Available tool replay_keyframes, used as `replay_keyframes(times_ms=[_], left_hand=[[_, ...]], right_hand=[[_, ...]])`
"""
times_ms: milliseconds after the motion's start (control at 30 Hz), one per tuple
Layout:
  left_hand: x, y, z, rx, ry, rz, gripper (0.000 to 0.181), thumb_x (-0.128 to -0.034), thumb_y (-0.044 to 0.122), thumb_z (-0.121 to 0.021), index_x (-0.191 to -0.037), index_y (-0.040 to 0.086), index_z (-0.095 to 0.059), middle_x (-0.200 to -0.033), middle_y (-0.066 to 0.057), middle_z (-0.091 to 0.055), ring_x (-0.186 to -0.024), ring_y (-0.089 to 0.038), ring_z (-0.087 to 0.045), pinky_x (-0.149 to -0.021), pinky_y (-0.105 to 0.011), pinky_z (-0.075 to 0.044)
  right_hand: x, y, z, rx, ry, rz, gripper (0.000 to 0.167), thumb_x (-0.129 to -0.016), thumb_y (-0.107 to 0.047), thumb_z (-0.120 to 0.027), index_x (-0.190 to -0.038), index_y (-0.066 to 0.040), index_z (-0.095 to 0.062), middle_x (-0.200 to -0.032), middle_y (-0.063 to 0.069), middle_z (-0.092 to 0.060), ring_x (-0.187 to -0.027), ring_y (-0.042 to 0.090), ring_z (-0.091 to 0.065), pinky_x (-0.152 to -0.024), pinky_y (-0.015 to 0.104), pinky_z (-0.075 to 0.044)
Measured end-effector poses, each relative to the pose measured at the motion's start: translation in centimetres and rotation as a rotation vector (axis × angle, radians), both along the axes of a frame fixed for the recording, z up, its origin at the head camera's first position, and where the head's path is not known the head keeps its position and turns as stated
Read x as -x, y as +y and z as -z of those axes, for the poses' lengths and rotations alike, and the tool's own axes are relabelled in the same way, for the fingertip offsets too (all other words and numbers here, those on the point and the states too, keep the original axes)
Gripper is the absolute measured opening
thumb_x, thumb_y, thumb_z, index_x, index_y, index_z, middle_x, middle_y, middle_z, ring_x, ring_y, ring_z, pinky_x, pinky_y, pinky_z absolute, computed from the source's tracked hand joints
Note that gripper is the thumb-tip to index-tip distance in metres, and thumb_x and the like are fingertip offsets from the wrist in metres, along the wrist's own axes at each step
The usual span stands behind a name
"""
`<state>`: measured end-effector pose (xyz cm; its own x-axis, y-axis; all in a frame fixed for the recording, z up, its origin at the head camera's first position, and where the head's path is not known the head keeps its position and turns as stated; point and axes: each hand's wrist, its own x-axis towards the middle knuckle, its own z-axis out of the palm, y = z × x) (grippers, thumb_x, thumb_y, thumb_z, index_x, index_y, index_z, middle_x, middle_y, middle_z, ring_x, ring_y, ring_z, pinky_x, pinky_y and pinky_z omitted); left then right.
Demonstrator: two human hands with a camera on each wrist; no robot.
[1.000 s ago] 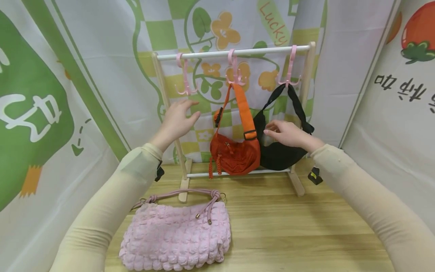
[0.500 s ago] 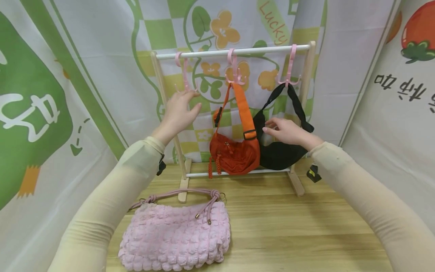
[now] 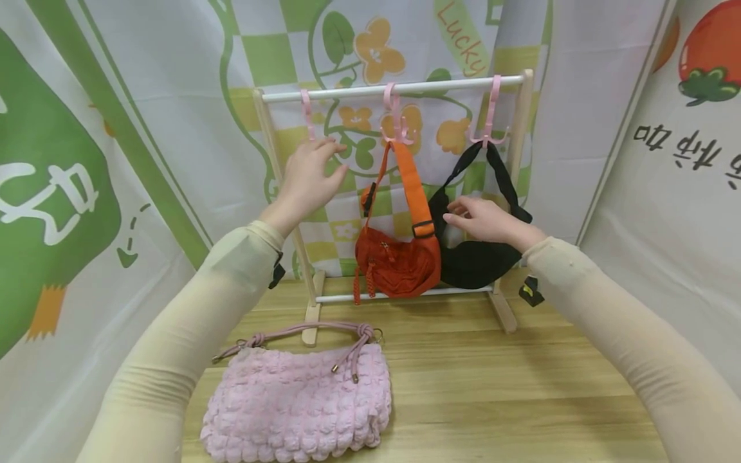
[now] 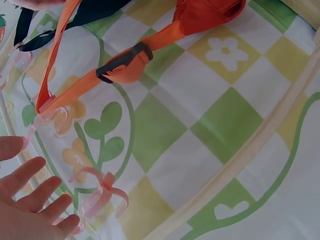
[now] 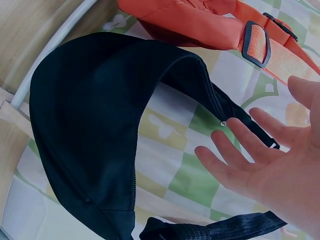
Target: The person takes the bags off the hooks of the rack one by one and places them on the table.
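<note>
Leftmost hook (image 4: 105,185) of 3 hangs by the left hand (image 3: 309,170), right hand (image 3: 482,222) near the black bag (image 3: 482,267), all fingers loosely extended.

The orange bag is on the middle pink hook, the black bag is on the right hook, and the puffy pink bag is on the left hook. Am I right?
Almost! The puffy pink bag isn't on a hook: the head view shows it lying on the wooden surface. The orange bag and black bag are where you said.

Black bag (image 3: 480,267) on pink hook (image 3: 491,112)
</note>
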<state>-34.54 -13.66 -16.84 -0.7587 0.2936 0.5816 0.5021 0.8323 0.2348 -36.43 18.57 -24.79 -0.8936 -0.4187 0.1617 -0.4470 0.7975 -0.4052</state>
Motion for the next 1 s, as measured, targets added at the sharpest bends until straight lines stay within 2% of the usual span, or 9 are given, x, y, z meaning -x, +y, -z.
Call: replay_keyframes(times_ms=[100,400,733,1000], left_hand=[[0.3,0.1,-0.4,0.018,0.004,0.001,0.039,-0.0945,0.027,-0.054,-0.129,0.008,-0.056,-0.145,-0.012,-0.045,-0.133,-0.032,-0.039,-0.113,-0.050,-0.027],[0.9,0.2,-1.7,0.096,-0.005,0.011,0.042,-0.0956,0.027,-0.052,-0.133,0.008,-0.052,-0.146,-0.015,-0.042,-0.136,-0.033,-0.036,-0.115,-0.051,-0.023],[1.0,0.5,-3.1,0.184,-0.055,0.007,0.048,-0.0966,0.030,-0.050,-0.139,0.009,-0.045,-0.149,-0.015,-0.037,-0.139,-0.033,-0.031,-0.116,-0.051,-0.020],[0.7,0.8,-4.4,0.239,-0.086,0.018,0.048,-0.0958,0.028,-0.051,-0.140,0.010,-0.045,-0.146,-0.014,-0.042,-0.137,-0.033,-0.033,-0.115,-0.052,-0.021]], right_hand=[[0.1,-0.1,-0.1,-0.002,0.002,-0.001,0.050,-0.100,-0.037,-0.045,-0.133,0.001,-0.048,-0.128,0.025,-0.055,-0.118,0.039,-0.053,-0.097,0.052,-0.044],[0.2,-0.4,-0.4,-0.015,0.000,0.002,0.050,-0.100,-0.037,-0.044,-0.134,-0.001,-0.048,-0.129,0.024,-0.054,-0.119,0.039,-0.052,-0.098,0.052,-0.044],[0.0,-0.6,-0.9,-0.028,-0.016,0.005,0.051,-0.100,-0.038,-0.043,-0.135,-0.001,-0.046,-0.130,0.024,-0.053,-0.120,0.038,-0.051,-0.099,0.052,-0.043],[-0.1,-0.6,-0.9,-0.024,-0.015,0.005,0.049,-0.100,-0.036,-0.044,-0.134,-0.001,-0.047,-0.131,0.024,-0.053,-0.121,0.039,-0.051,-0.099,0.052,-0.042]])
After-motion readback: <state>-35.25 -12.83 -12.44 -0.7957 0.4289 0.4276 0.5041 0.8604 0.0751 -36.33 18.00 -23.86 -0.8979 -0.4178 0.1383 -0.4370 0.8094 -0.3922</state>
